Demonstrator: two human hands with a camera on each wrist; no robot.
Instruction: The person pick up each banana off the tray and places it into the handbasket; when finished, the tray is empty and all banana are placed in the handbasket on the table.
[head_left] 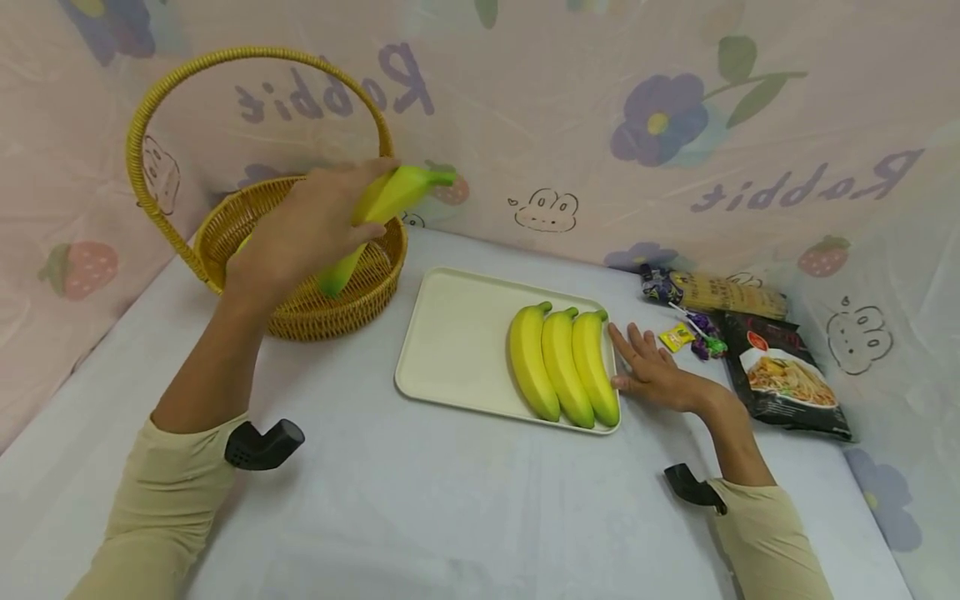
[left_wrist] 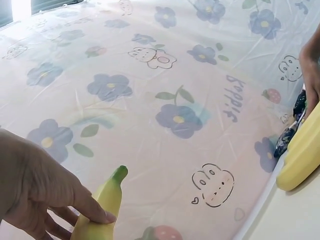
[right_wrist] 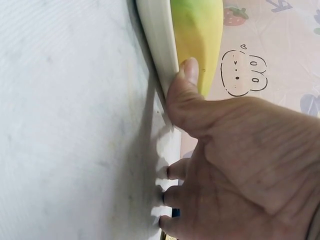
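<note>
Pinching one banana between thumb and fingers, my left hand is over the wicker basket, left of the tray. The left wrist view shows one digit's tip on the fruit's side and the green stem end projecting free; only the head view shows its lower end, above the basket's interior. Three bananas lie side by side at the tray's right end. My right hand is beside the tray's right edge, fingers spread. The right wrist view shows its thumb against the tray's rim, a contact less distinct in the head view; whether it also touches the nearest banana I cannot tell. Right of the tray, the head view shows a black noodle packet, a yellow sweet and a long packet.
</note>
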